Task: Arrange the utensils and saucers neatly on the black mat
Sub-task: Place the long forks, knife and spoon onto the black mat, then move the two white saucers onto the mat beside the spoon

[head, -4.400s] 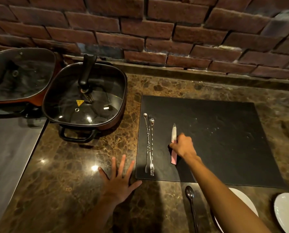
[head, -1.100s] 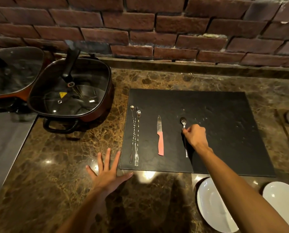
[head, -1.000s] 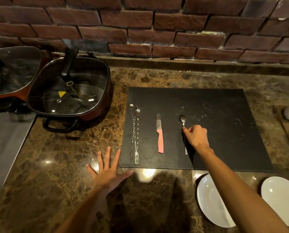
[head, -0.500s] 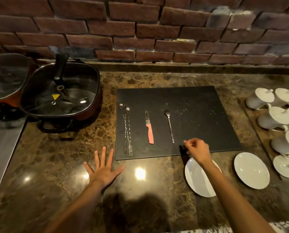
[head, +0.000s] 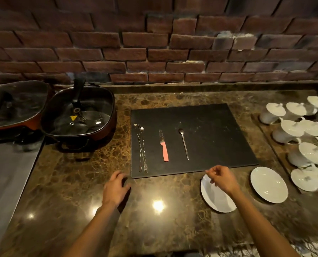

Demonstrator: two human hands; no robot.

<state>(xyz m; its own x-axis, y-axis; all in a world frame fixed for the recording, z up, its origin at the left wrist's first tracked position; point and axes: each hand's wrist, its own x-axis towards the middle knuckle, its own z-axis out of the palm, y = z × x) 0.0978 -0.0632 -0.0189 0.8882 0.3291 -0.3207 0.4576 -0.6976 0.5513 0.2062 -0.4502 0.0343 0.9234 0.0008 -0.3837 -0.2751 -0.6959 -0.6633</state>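
Gleaming white saucers (head: 269, 184) (round, empty)

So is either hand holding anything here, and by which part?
Nothing is held. The right hand hovers loosely curled over the far rim of the near saucer, with no grip on it. The left hand is empty over the counter beside the black mat.

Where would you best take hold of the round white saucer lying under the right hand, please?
Grip the round white saucer by its far rim, next to the black mat, coming from above. It lies flat on the brown marble counter, so only its thin raised edge offers purchase. The right hand hovers there, empty, fingers curled.
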